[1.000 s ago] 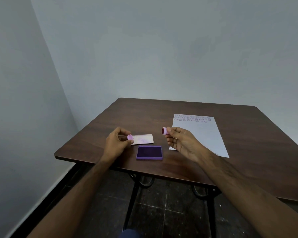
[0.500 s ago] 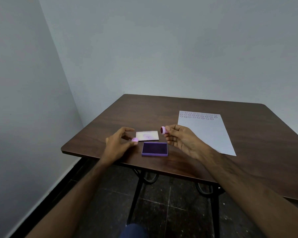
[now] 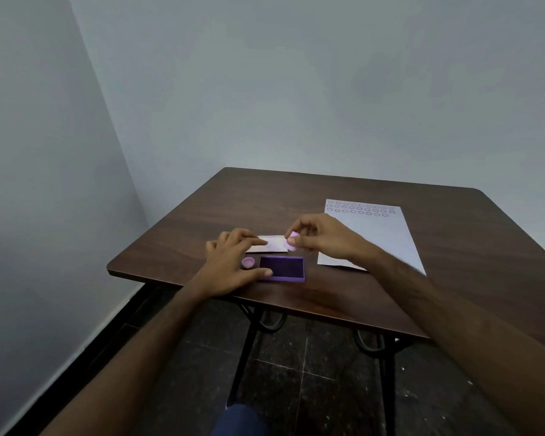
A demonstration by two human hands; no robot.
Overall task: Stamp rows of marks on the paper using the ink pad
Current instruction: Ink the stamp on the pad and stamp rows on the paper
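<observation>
A purple ink pad (image 3: 282, 268) lies open near the table's front edge. My left hand (image 3: 233, 262) rests spread beside it, thumb touching the pad's front left corner, fingers on the pad's pale lid (image 3: 269, 243) behind. A small pink stamp cap (image 3: 248, 262) sits on the table just left of the pad, between thumb and fingers. My right hand (image 3: 321, 236) pinches a small pink round stamp (image 3: 291, 240) above the lid's right end, behind the pad. The white paper (image 3: 375, 240) lies to the right, with three rows of purple ring marks along its far edge.
The dark wooden table (image 3: 296, 199) stands in a corner, with grey walls behind and to the left. Its front edge runs just below the pad. Below are black metal legs and a dark tiled floor.
My left hand set the pink cap down beside the pad and spread flat. My right hand turned the stamp downward and lowered it toward the lid. The camera tilted down.
</observation>
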